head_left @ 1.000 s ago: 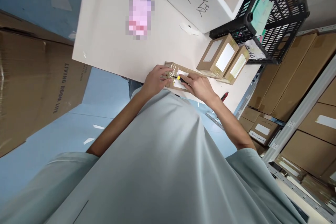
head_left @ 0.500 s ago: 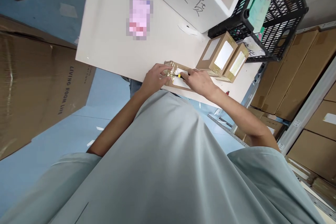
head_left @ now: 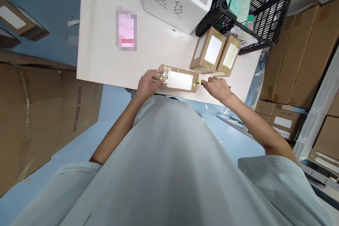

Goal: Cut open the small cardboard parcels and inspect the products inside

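Observation:
A small taped cardboard box [head_left: 180, 79] with a white label lies near the front edge of the white table [head_left: 103, 63]. My left hand [head_left: 148, 84] grips its left end, thumb and fingers on either side of the corner. In my right hand [head_left: 217, 87] is a yellow and black utility knife [head_left: 200, 83], mostly hidden by the fingers. Its tip points left at the box's right end; whether it touches the tape I cannot tell. Two more labelled cardboard boxes, a nearer one [head_left: 209, 51] and one beside it [head_left: 229, 56], stand upright behind my right hand.
A white foam bin [head_left: 169, 5] with handwriting and a black plastic crate [head_left: 265, 17] holding green packages stand at the back. A blurred pink item [head_left: 126, 30] lies on the table's left. Large cartons [head_left: 47, 113] stand at left; shelves of boxes [head_left: 304, 53] are at right.
My right hand with the knife has moved right, from above the box's label to its right end, uncovering the label. My left hand stays on the left end. The view has shifted slightly.

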Demonstrator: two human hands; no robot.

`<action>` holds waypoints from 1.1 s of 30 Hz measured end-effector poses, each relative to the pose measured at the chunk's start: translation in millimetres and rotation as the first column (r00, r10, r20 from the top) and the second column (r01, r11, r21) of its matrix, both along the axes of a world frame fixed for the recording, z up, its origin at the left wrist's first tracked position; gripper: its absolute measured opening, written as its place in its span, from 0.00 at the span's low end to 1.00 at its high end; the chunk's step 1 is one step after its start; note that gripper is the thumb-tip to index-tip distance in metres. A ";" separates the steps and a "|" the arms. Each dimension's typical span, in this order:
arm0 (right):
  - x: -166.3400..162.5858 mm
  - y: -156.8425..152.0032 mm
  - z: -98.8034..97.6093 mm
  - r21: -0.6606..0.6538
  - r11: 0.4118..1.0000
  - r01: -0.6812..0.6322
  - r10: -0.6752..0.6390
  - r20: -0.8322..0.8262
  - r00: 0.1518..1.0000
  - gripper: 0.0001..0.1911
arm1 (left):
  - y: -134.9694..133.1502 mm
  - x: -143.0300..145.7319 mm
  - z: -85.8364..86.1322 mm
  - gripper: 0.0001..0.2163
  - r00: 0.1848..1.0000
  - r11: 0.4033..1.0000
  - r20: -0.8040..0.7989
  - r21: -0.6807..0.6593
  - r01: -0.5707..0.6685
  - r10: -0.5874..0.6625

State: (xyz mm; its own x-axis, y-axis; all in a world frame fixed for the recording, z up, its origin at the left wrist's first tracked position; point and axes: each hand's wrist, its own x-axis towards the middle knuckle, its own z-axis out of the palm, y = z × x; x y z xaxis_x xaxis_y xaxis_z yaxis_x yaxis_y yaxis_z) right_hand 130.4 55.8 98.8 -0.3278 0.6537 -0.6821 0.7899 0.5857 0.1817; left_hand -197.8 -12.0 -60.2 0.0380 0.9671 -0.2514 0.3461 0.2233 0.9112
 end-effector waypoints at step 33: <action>-53.3 -77.1 -149.2 -0.636 0.521 0.569 -0.552 -0.760 -0.343 0.31 | -10.1 -83.0 -24.3 0.19 0.968 0.970 -0.174 -0.132 -0.204 0.180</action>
State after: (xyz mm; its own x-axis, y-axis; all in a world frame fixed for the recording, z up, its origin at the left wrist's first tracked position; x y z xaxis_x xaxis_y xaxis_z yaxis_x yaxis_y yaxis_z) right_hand 77.0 -21.4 -50.4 -0.0251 0.9655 -0.2592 0.1982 -0.2493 -0.9479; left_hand -280.7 -22.0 -84.5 -0.1974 0.9039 -0.3794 0.4214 0.4277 0.7997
